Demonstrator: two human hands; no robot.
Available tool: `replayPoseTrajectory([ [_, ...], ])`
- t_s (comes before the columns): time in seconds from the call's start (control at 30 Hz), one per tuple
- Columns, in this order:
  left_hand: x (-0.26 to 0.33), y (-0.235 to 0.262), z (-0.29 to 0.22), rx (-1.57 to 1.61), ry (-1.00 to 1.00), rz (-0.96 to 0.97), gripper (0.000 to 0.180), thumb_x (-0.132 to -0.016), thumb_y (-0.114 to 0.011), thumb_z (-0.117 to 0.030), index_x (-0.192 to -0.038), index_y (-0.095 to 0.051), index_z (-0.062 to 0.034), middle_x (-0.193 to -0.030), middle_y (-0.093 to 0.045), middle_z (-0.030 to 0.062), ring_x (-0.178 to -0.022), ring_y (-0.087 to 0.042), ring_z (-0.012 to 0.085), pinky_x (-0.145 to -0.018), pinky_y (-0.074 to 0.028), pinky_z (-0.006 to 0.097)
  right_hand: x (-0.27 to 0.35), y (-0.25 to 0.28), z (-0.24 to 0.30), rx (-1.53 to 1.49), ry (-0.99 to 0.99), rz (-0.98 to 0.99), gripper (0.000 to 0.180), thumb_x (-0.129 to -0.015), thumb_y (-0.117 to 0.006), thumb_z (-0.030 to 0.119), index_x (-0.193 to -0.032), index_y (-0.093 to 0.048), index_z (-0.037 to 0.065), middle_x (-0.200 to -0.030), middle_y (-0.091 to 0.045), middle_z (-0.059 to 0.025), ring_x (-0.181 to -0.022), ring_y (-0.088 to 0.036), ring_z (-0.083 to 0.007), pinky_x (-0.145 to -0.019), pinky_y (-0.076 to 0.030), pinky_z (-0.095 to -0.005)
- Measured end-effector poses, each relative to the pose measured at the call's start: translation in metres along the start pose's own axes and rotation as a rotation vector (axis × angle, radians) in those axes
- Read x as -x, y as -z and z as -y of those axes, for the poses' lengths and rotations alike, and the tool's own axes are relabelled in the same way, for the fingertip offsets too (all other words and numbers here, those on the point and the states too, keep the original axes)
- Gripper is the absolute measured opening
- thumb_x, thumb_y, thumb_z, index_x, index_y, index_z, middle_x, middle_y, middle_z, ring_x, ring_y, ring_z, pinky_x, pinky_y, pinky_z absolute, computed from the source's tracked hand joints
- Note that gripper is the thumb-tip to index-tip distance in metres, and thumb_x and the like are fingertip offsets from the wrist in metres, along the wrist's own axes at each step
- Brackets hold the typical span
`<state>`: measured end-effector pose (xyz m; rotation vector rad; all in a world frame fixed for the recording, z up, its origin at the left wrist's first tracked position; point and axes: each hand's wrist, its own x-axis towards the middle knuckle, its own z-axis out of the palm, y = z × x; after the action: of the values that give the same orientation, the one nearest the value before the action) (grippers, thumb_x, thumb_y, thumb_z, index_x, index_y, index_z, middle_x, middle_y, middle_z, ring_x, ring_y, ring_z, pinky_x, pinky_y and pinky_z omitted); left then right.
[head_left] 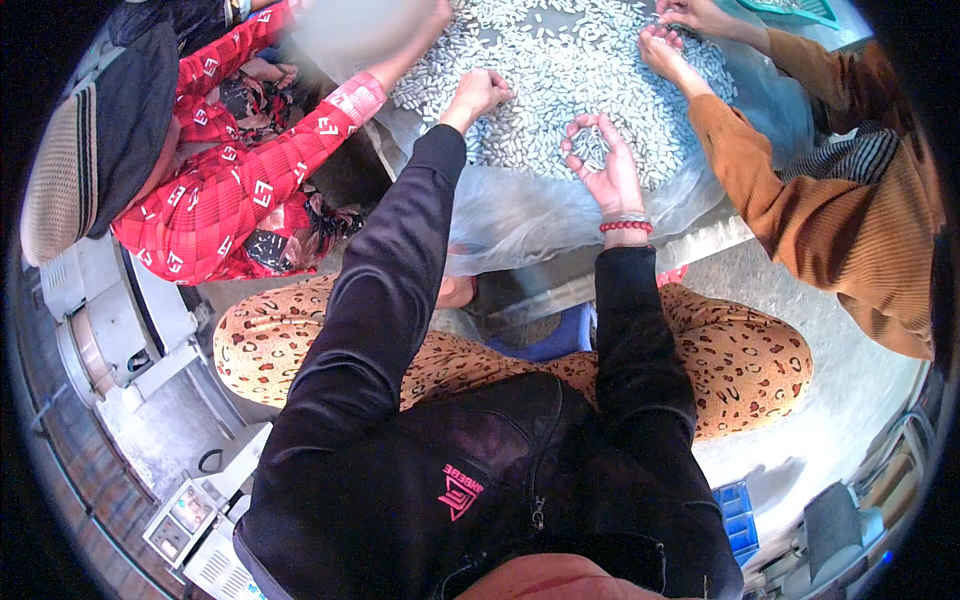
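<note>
A thick layer of small, oblong, silvery-white pieces [545, 125] covers the work table. My left hand [482, 94] is over the near left part of this layer, its fingers drawn together in a pinch. Whatever may be between those fingertips is too small to make out. My right hand [610, 172] is palm up at the near side of the layer, fingers curled around a little heap of slender silvery pieces [590, 148]. A red bead bracelet [626, 227] circles that wrist.
Clear plastic sheeting [520, 215] hangs over the table's near edge. A person in a red patterned sleeve [290, 165] works at the left, another in a brown ribbed sleeve [745, 150] at the right. A teal basket [815, 12] stands far right. Behind me are machines [130, 330] and a blue crate [738, 520].
</note>
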<state>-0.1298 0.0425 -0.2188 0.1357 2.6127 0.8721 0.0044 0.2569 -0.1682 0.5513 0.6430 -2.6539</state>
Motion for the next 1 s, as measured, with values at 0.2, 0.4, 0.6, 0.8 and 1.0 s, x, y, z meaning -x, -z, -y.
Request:
replayPoseTrajectory([
  [0.2,0.053,0.041,-0.103,0.246,-0.251,0.291,0.021,-0.073,-0.07,-0.021,-0.08,-0.062,-0.002,-0.064,-0.058,0.002,-0.056,-0.055,0.0085,-0.052,-0.044,0.024,-0.002,0.015,0.002,-0.078,-0.013,-0.083,0.035,-0.091,-0.043,0.032,-0.102,-0.052,0.0,-0.088,-0.057,-0.014,-0.08,-0.058,-0.0297,-0.076,-0.051,-0.0454],
  [0.4,0.066,0.029,-0.152,0.011,-0.29,0.222,0.027,-0.073,-0.067,-0.023,-0.094,-0.065,-0.0074,-0.083,-0.065,0.0108,-0.073,-0.063,0.0209,-0.069,-0.048,0.031,-0.003,0.023,0.001,-0.237,-0.027,-0.145,0.021,-0.087,-0.051,0.026,-0.093,-0.053,0.006,-0.096,-0.055,-0.0164,-0.086,-0.057,-0.0309,-0.068,-0.053,-0.0351],
  [0.6,0.0,-0.022,-0.036,-0.192,-0.323,-0.161,0.025,-0.071,-0.067,-0.02,-0.092,-0.065,-0.0069,-0.08,-0.065,0.0134,-0.075,-0.063,0.0261,-0.072,-0.048,0.034,-0.003,0.025,0.016,-0.263,-0.04,-0.087,0.022,-0.082,-0.059,0.027,-0.082,-0.052,0.006,-0.082,-0.054,-0.0119,-0.069,-0.052,-0.0227,-0.044,-0.037,-0.0196],
  [0.8,0.013,-0.016,-0.029,0.15,-0.045,-0.147,0.017,-0.077,-0.056,-0.007,-0.09,-0.063,0.0002,-0.07,-0.063,0.0082,-0.057,-0.061,0.012,-0.059,-0.05,0.025,-0.005,0.033,0.011,-0.337,-0.08,-0.072,0.021,-0.082,-0.06,0.023,-0.083,-0.049,0.006,-0.086,-0.05,-0.0136,-0.073,-0.047,-0.0223,-0.04,-0.033,-0.0174],
  [1.0,0.026,0.005,-0.036,1.186,0.093,0.115,0.014,-0.083,-0.05,-0.008,-0.094,-0.054,0.0,-0.081,-0.057,0.0058,-0.066,-0.055,0.0118,-0.064,-0.054,0.03,-0.001,0.029,0.01,-0.308,-0.071,-0.058,0.023,-0.082,-0.059,0.028,-0.077,-0.052,0.007,-0.079,-0.054,-0.0121,-0.068,-0.051,-0.0242,-0.042,-0.034,-0.0196],
])
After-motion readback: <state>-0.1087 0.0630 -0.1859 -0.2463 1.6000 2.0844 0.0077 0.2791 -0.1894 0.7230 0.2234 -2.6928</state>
